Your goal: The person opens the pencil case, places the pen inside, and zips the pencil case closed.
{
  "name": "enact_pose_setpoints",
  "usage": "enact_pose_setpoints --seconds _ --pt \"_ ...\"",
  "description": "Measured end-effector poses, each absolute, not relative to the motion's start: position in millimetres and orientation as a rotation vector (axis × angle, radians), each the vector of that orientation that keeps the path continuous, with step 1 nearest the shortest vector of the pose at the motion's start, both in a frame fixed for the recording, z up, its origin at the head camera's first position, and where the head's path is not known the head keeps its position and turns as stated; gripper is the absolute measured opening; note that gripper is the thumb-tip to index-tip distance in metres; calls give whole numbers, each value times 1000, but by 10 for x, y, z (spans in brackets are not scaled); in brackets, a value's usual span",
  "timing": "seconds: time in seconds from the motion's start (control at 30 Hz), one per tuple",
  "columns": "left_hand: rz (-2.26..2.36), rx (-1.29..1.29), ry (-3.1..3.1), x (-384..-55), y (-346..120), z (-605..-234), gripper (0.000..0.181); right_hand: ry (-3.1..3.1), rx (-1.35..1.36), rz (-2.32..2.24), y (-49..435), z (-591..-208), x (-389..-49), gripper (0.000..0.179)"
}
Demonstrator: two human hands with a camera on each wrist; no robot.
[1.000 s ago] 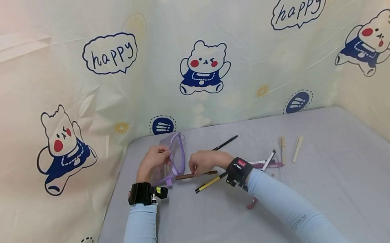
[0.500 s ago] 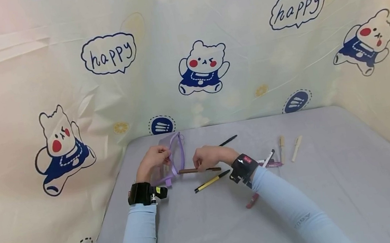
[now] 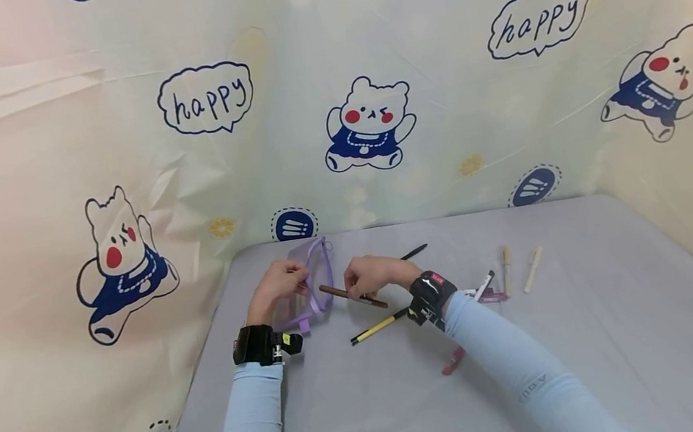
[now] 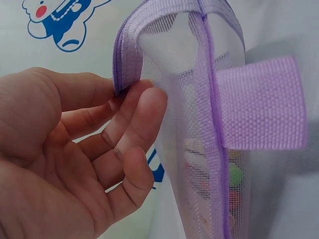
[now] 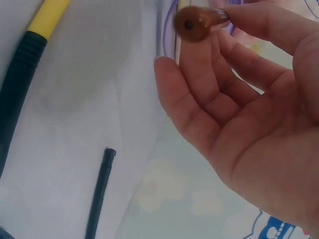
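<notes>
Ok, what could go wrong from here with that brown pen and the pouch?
The brown pen slants in the right hand, one end near the mesh pouch's purple trim, so it might snag there. The left hand pinches just one edge of the opening; a slip could let it sag. And the yellow-and-black pen lies close to the right wrist band, which may knock it.

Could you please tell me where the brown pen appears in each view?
Head: the brown pen is below centre, held in the right hand.
Left wrist: not in it.
Right wrist: the brown pen is at the top, slightly right of centre, end toward the camera.
Shared landmark: the purple pouch trim.
</notes>
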State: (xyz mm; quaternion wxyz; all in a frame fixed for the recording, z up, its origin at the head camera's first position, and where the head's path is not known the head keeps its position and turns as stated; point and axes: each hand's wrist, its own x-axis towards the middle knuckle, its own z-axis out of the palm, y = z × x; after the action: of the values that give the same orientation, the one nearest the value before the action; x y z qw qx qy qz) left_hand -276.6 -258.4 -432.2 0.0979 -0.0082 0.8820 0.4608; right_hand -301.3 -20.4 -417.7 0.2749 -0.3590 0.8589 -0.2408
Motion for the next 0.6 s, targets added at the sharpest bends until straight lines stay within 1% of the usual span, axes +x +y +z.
enact_pose_setpoints --seconds 0.17,0.4,0.6 --pt "1388 -22 2607 -2774 -2582 -4331 28 2295 -865 -737 -214 -4206 -3057 12" --pt "1402 -41 2591 -2750 -2576 -4305 28 2291 -774 -909 -246 -4257 -3091 25" --pt "1404 -39 2601 -2745 -2591 -4303 27 2299 -669 -1063 -277 -4323 -3121 29"
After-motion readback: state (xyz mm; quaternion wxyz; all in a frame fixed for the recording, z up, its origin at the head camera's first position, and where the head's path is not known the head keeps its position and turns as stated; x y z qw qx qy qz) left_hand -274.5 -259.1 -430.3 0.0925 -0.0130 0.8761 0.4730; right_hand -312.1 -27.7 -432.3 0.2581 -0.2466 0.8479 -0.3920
